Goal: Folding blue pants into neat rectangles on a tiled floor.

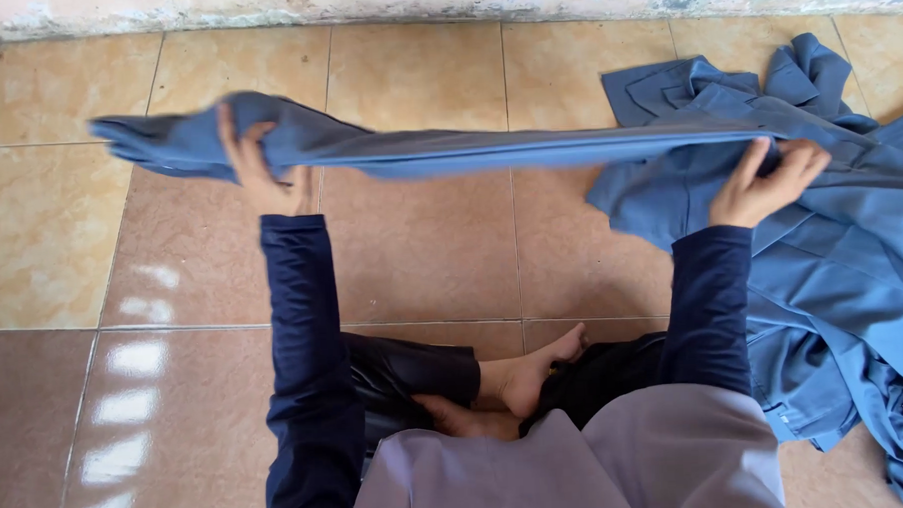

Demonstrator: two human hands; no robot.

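Gripping stretched blue garment (448, 149): left hand (260, 171), right hand (769, 183) closed on it | blue clothes pile (853, 290) right | tiled floor (422, 255) beneath

Blue garment (468, 151), blue clothes pile (842, 270), navy sleeves (299, 319), tan and pinkish floor tiles (421, 245)

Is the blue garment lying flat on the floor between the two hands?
No, the blue garment is stretched in the air between the left hand and the right hand.

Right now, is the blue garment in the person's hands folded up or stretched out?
Stretched out: the blue garment runs taut between the left hand and right hand, held above the tiled floor.
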